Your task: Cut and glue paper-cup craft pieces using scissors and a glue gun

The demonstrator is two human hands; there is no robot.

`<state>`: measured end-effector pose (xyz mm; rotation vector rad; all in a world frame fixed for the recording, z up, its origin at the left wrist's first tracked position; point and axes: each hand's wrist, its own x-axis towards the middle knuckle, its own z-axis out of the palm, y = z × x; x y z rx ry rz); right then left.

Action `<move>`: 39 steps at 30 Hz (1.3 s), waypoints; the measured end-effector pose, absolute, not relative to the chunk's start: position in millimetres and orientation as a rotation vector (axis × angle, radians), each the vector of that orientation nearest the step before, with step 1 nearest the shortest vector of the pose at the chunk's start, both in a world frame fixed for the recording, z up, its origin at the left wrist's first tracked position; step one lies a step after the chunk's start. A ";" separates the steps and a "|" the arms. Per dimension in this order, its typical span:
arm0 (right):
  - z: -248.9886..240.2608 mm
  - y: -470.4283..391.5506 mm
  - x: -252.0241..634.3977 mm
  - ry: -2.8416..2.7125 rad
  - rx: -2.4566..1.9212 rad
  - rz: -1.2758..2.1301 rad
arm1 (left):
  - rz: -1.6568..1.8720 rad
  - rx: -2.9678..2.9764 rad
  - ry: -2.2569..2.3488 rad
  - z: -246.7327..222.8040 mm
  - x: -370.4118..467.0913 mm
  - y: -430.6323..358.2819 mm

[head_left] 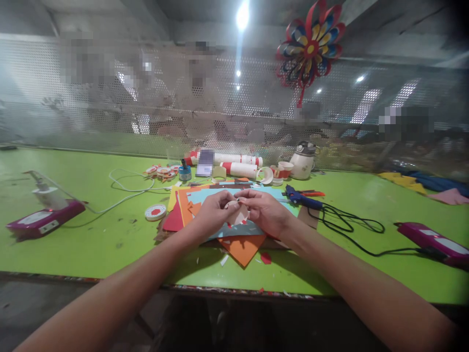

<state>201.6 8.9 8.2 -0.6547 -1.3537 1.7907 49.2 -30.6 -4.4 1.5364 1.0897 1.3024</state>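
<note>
Between my two hands is a pale round paper piece [240,215] with red bits along its lower edge. My left hand [216,208] is closed on its left side, thumb lying across the top. At its upper right edge, the thumb and fingers of my right hand [269,210] are pinched together, also on the paper piece. A small dark spot shows by the fingertips; I cannot make out what it is. Under both hands lies a stack of coloured paper, with a light blue sheet [234,231] on top and an orange sheet [244,252] poking out towards me.
A blue glue gun [306,199] with a black cord lies to the right. Rolls of tape [156,212], stacked paper cups [240,169], a blue bottle [185,172], a phone [205,164] and a white jug [302,161] stand around. Purple power strips [47,220] sit on both sides.
</note>
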 end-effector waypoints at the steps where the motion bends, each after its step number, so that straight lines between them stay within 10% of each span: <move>1: 8.1 8.3 201.2 -1.357 -0.663 1.778 | 1.305 1.541 1.094 -3.8 49.0 -30.8; 22: 17.2 5.4 209.2 -2.025 -0.800 1.049 | 1.050 1.410 1.131 -0.3 33.0 -25.1; 39: 1.3 9.8 198.2 -1.701 -0.880 1.175 | 1.252 1.237 1.062 4.7 28.9 -23.8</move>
